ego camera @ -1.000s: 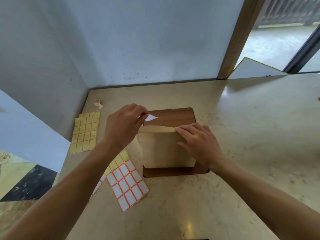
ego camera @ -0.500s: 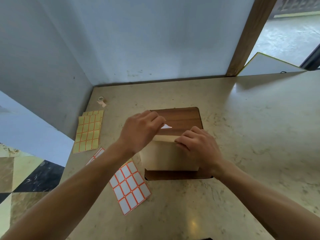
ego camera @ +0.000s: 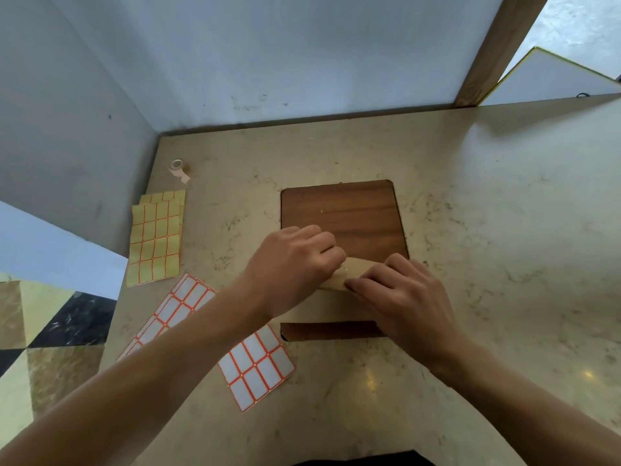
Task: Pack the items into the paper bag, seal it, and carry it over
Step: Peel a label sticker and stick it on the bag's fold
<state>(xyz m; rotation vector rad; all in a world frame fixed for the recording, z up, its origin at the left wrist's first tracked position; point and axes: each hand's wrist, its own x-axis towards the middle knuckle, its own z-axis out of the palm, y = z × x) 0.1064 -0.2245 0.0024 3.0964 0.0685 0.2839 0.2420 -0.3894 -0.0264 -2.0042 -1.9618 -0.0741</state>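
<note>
A brown paper bag [ego camera: 358,268] lies on a dark wooden board [ego camera: 339,213], its top flap folded over. My left hand [ego camera: 292,264] has its fingers curled at the left part of the fold and pinches a small white sticker [ego camera: 344,270], of which only a sliver shows against the flap. My right hand [ego camera: 400,294] lies over the bag's right side, its fingers fairly straight and pressing the folded flap down. Both hands hide most of the bag, and its contents cannot be seen.
White label sheets with orange borders [ego camera: 256,371] [ego camera: 183,304] lie left of the board under my left forearm. Yellow label sheets [ego camera: 155,240] and a small tape roll [ego camera: 177,165] sit near the left wall. The marble counter [ego camera: 487,230] stretches to the right.
My left hand has brought the white sticker down from above the fold onto the flap, close to my right fingertips. The head camera has tilted so the board sits lower in view.
</note>
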